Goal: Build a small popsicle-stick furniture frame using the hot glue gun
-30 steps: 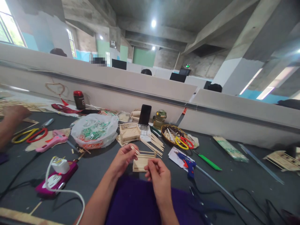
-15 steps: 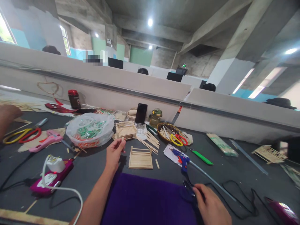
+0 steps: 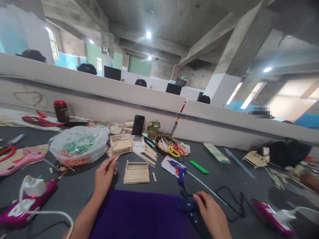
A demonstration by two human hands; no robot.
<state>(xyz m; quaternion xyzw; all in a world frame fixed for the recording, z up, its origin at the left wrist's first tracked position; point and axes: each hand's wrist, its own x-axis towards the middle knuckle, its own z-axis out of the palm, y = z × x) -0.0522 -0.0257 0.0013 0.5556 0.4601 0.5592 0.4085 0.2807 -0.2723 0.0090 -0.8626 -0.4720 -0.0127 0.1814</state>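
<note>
My left hand is closed in a pinch on a short wooden stick, just left of a small frame of wooden sticks. My right hand is at a dark pair of hand cutters over the right part of the purple cloth. Its fingers appear curled about one handle, partly hidden by the hand. One loose short stick lies beside the frame. A larger stick model stands behind my left hand.
A blue glue gun rests on white paper, its cable trailing right. A plastic bag of scraps and a pink glue gun lie left. Power strips flank the workspace. Behind are a basket, a phone and a green knife.
The view has turned right, so the table's things appear further left. My left hand still pinches the stick. My right hand stays at the cutters, which appear lower and turned slightly.
</note>
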